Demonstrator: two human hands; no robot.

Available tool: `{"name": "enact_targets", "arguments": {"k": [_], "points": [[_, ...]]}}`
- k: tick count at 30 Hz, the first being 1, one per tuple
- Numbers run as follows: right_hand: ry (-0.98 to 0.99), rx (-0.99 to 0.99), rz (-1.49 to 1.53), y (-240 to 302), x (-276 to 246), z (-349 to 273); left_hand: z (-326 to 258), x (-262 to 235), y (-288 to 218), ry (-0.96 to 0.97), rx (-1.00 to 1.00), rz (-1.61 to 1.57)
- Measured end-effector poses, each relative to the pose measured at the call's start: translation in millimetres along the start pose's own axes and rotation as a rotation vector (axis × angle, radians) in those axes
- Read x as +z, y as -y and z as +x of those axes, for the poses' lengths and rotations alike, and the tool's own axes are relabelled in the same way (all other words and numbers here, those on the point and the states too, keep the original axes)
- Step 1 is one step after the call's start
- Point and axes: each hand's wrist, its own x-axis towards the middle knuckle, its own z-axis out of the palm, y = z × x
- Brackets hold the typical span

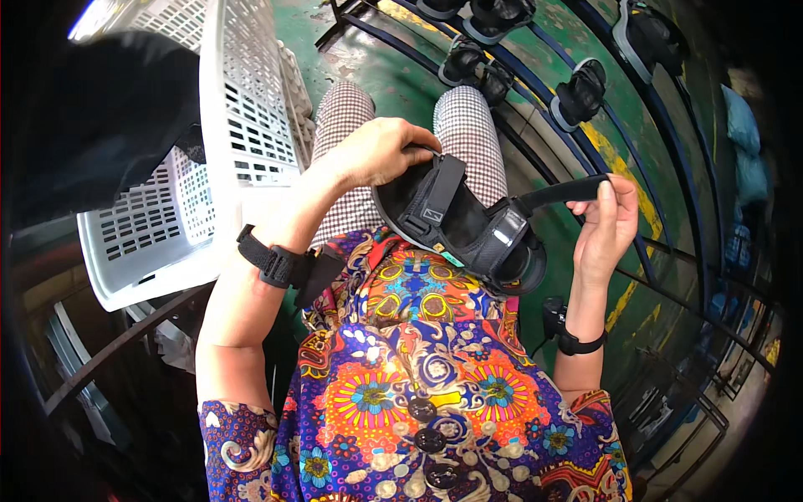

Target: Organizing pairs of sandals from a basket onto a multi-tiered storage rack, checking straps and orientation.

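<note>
I note one risk: the black strap sandal (468, 219) could twist or drop if the left hand (381, 152) loosens while the strap (562, 194) is held out sideways; a weak pinch could also let the strap slip. The sandal lies between both hands, over the lap. The left fingers close on its far end; the right hand (606, 227) pinches the strap's tip between thumb and fingers.

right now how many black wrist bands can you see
2: one band on the wrist of the left hand, gripping the sandal; another on that of the right hand, pinching a strap. No others show.
</note>
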Motion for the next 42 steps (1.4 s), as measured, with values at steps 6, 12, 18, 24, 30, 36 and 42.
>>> {"name": "enact_targets", "arguments": {"k": [6,12,18,24,30,36,42], "points": [[0.348,-0.221,-0.302,16.3,9.0,-20.0,5.8,4.1,-2.2,0.04,-0.089,0.004],[0.719,-0.497,-0.708,21.7,22.2,-37.3,8.6,3.8,-4.7,0.031,-0.09,-0.01],[0.95,-0.415,-0.703,31.3,9.0,-33.9,7.7,0.6,-10.5,-0.01,-0.028,-0.113],[0.385,0.315,-0.37,9.4,-18.5,-0.1,-17.2,-33.0,-38.3,-0.031,0.014,-0.525],[1.106,0.571,0.025,0.0,13.0,-0.5,-70.5,-64.5,-38.7,-0.197,0.025,-0.515],[0.914,0.582,-0.304,-1.0,40.9,-5.7,-104.8,-90.7,-37.5,-0.311,0.006,-0.523],[0.77,0.274,-0.532,-69.6,-3.6,-13.7,-163.0,-195.2,26.8,-0.611,-0.034,-0.09]]}}
